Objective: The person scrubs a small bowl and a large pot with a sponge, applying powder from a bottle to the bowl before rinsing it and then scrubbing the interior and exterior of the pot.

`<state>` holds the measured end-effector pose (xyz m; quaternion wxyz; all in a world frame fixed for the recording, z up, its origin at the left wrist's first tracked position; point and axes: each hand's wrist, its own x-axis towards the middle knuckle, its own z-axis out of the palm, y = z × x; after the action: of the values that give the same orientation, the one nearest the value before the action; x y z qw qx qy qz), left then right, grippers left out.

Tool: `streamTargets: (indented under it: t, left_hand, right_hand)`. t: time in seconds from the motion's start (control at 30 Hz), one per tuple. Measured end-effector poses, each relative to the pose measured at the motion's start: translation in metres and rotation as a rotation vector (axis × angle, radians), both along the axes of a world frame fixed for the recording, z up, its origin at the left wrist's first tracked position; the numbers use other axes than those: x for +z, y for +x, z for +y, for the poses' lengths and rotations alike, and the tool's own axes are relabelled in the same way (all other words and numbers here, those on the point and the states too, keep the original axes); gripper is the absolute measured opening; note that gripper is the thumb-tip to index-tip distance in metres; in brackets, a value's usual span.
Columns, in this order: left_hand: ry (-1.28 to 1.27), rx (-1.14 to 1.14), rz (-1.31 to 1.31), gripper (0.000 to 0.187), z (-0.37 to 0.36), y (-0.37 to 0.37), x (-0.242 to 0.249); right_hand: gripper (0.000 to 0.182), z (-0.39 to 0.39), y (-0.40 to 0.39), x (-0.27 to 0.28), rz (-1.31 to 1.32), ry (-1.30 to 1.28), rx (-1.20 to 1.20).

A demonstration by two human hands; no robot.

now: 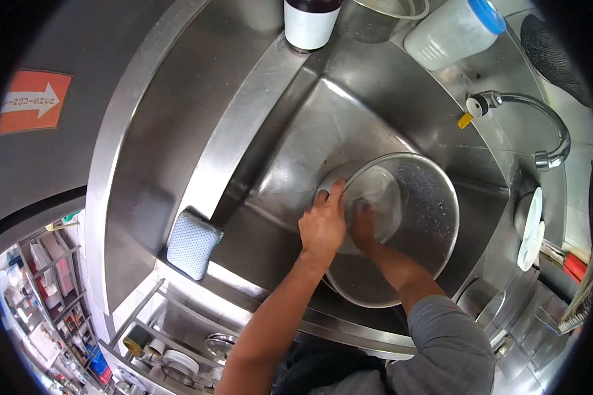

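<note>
A large steel mixing bowl [435, 230] stands tilted inside the metal sink [362, 125]. Its near-left rim is gripped by my left hand [323, 222], fingers hooked over the edge. My right hand [362, 226] reaches down into the bowl, close to its inner wall, where a cloudy, whitish patch of water [382, 191] shows. Motion smears the right fingers, and I cannot tell whether they hold anything. Small light specks dot the bowl's far inner side.
A blue-and-white sponge [194, 245] rests on the sink's left ledge. Behind the sink stand a white-labelled dark bottle [308, 25], a metal pot [369, 20] and a blue-lidded container [451, 36]. A curved faucet [557, 125] is at right, near white dishes [532, 227].
</note>
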<state>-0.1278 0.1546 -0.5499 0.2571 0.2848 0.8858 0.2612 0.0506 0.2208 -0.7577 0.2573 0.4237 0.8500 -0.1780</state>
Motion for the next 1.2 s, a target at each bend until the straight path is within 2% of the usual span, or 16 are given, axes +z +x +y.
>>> streamTargets:
  t: [0.13,0.17,0.27,0.4,0.5,0.53,0.6,0.63,0.73,0.8,0.93,1.0,1.03,1.07,1.1,1.2]
  left_hand:
    - [-0.028,-0.001,-0.013,0.038,0.000,-0.002,0.000]
    - [-0.033,0.003,-0.017,0.038,0.001,-0.002,-0.001]
    - [-0.022,-0.006,-0.033,0.037,0.002,-0.001,0.001]
    - [0.003,0.003,-0.029,0.036,-0.001,-0.001,-0.002]
    - [0.008,0.004,0.002,0.035,-0.002,-0.002,-0.006]
    - [0.036,-0.007,0.022,0.035,-0.001,-0.001,-0.007]
    - [0.044,-0.001,0.007,0.034,0.001,-0.002,-0.004]
    - [0.038,-0.002,-0.001,0.034,0.000,-0.003,-0.003]
    - [0.037,0.012,0.003,0.034,-0.001,-0.003,-0.004]
    - [0.037,0.011,-0.002,0.034,-0.002,-0.003,-0.005]
    - [0.062,0.001,0.008,0.034,0.002,0.000,-0.006]
    - [0.017,-0.017,-0.020,0.034,0.004,-0.002,-0.001]
    - [-0.024,-0.030,-0.050,0.033,0.005,-0.002,0.000]
    - [-0.022,-0.037,-0.054,0.033,0.006,-0.001,-0.002]
    - [0.020,-0.033,0.005,0.033,0.005,0.001,-0.007]
    - [0.059,-0.022,0.046,0.032,0.005,0.003,-0.010]
  right_hand:
    - [0.046,0.032,-0.023,-0.057,0.242,0.033,0.116]
    - [0.046,0.056,-0.039,-0.049,-0.160,0.031,0.061]
    - [0.049,0.044,-0.019,-0.015,-0.323,0.082,0.024]
    - [0.038,0.013,-0.009,-0.048,0.585,-0.329,-0.373]
    - [0.037,0.062,-0.072,-0.003,0.049,0.075,-0.124]
    - [0.036,0.065,-0.076,-0.020,0.017,-0.004,0.097]
    - [0.033,0.053,-0.068,-0.046,0.464,-0.081,0.255]
    - [0.032,0.055,-0.069,-0.019,0.488,-0.101,0.357]
    - [0.035,0.101,-0.047,-0.024,0.353,-0.068,0.538]
    - [0.040,0.120,-0.012,0.000,-0.030,0.213,0.434]
    - [0.043,0.073,0.064,0.020,-0.446,-0.049,0.531]
    - [0.041,0.018,0.091,-0.012,-0.344,-0.160,0.591]
    - [0.049,-0.012,0.083,-0.037,-0.405,-0.408,0.424]
    - [0.050,-0.026,0.062,-0.018,-0.166,-0.542,0.544]
    - [0.051,-0.045,0.023,-0.022,-0.212,-0.690,0.107]
    - [0.054,-0.033,-0.041,-0.020,0.213,-0.453,-0.014]
